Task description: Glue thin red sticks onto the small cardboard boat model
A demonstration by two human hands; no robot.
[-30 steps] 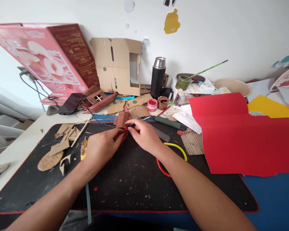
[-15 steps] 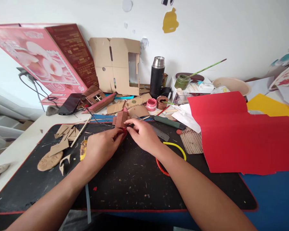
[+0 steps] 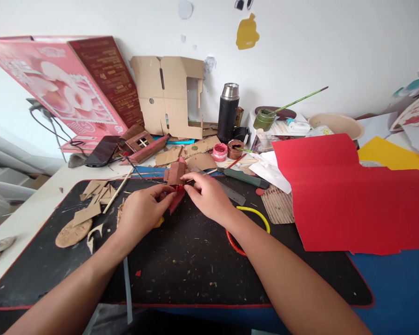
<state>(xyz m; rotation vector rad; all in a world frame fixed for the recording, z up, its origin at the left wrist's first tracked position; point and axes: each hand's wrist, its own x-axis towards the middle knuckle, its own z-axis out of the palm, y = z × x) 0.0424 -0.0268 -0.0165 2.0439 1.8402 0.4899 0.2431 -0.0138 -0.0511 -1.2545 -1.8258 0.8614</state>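
A small reddish-brown cardboard model boat [image 3: 176, 173] with a box-like cabin stands at the far edge of the black mat, between my hands. Its narrow red end [image 3: 175, 203] points toward me. My left hand [image 3: 145, 207] is closed, thumb and fingertips gripping the boat's left edge just in front of the cabin. From the other side, my right hand [image 3: 207, 195] pinches the boat beside the cabin, its index finger lying against the cabin corner. Tiny bright red bits [image 3: 179, 188] show between the fingertips. Partly behind my left wrist lies a yellow-handled tool [image 3: 158, 223].
Cardboard scraps [image 3: 87, 213] and a wooden stick [image 3: 118, 190] lie left on the mat [image 3: 195, 270]. A second model boat [image 3: 143, 146], paint pots [image 3: 219, 151] and a black flask [image 3: 228, 114] stand behind. Right are a green-handled knife [image 3: 246, 177], a yellow-red ring [image 3: 265, 218] and red card [image 3: 356, 200].
My left hand has shifted slightly left and its fingers have loosened, uncovering more of the boat's red end and the yellow handle. The right hand stays in place.
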